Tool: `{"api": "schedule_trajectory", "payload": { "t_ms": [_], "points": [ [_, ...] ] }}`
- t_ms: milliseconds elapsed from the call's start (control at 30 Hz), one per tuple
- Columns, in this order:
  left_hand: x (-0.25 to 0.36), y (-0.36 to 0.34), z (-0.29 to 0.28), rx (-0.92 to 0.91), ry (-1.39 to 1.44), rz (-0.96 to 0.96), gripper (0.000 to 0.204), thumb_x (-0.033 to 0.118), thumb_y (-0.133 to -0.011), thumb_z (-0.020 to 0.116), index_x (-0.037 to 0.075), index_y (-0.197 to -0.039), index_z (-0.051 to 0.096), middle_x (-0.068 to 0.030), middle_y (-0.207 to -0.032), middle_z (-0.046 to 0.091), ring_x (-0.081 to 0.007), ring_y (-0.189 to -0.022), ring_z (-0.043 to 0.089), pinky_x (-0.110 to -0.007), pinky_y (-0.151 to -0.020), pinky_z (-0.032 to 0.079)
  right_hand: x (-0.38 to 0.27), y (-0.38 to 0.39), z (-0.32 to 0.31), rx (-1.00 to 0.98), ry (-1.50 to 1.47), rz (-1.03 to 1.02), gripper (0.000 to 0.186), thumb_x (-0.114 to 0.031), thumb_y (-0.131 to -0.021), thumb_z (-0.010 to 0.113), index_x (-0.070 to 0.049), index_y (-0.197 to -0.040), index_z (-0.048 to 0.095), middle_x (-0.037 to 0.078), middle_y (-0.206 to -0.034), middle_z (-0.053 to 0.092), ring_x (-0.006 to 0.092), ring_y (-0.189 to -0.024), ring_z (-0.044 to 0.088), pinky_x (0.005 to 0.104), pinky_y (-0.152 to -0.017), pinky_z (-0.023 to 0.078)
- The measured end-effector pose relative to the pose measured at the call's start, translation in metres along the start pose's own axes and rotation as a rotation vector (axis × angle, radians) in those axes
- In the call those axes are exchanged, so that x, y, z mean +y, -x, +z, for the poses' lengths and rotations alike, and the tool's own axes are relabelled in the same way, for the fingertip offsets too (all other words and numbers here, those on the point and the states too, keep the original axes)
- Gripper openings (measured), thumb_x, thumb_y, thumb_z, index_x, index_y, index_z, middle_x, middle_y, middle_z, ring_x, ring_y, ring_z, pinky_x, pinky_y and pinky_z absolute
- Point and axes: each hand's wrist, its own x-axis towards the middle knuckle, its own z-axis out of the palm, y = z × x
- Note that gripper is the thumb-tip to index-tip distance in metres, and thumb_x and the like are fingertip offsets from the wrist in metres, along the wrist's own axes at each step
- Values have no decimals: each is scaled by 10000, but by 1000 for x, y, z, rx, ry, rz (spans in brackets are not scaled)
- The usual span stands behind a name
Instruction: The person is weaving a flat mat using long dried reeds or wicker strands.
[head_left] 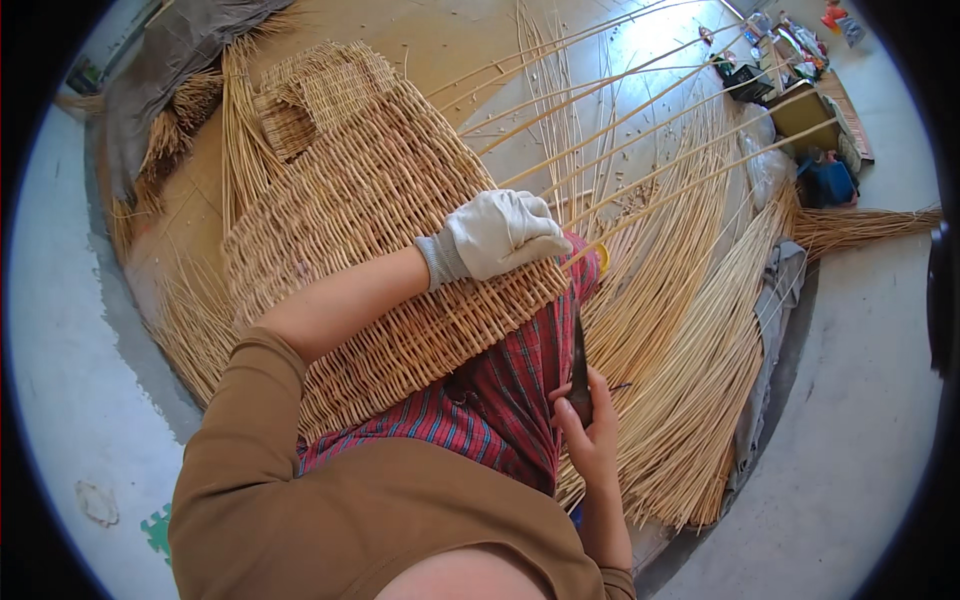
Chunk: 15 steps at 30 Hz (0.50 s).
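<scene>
Woven panel (350,215): wicker, tan, close-woven; lies aslant across the lap, its right edge near the knee, its far end toward the left.
Smaller woven section (350,85): at the far left end of the panel, with a squarish opening; whether it is joined cannot be told.
Long rods (660,140): pale, bare, running from the panel's right edge to the far right, spread apart.
Left hand (505,235): in a white glove with a grey knit cuff; rests on the panel's right edge, fingers curled; what they enclose, if anything, cannot be told.
Right hand (588,425): bare, near right, beside the lap; fingers closed around the base of a tool.
Dark pointed tool (579,365): slim, tapering, tip toward the far side, just right of the lap cloth.
Lap cloth (505,385): red plaid, partly covered by the panel.
Loose rods (690,400): thick fanned heap, right of the person.
Grey cloth (778,300): along the right side of the heap.
Rod bundle (185,112): far left, partly under a dark grey cover (155,75).
Blue container (828,182): far right, among assorted small items.
Green foam piece (158,532): near left, on the floor.
</scene>
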Motion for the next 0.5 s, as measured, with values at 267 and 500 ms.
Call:
{"api": "schedule_trajectory", "payload": {
  "t_ms": [267,500],
  "points": [
    [-2,0,4,-24,37,15,213,298,-1052,645,111,-1046,747,-86,-1044,744,-320,-996,705,-440,-912,559,-13,-2,-5,-74,281,13,535,-64,-975,705,-90,-1503,618,134,-1319,755,176,-990,748,308,-903,563],
    [0,-4,-5,-83,2,39,249,339,-1040,650,116,-1092,749,-111,-1099,739,-334,-1011,702,-463,-917,551,-21,-13,-9,-114,298,-3,482,-72,-948,724,-93,-1429,689,142,-1290,765,264,-1115,764,332,-963,564]
  ]
}}
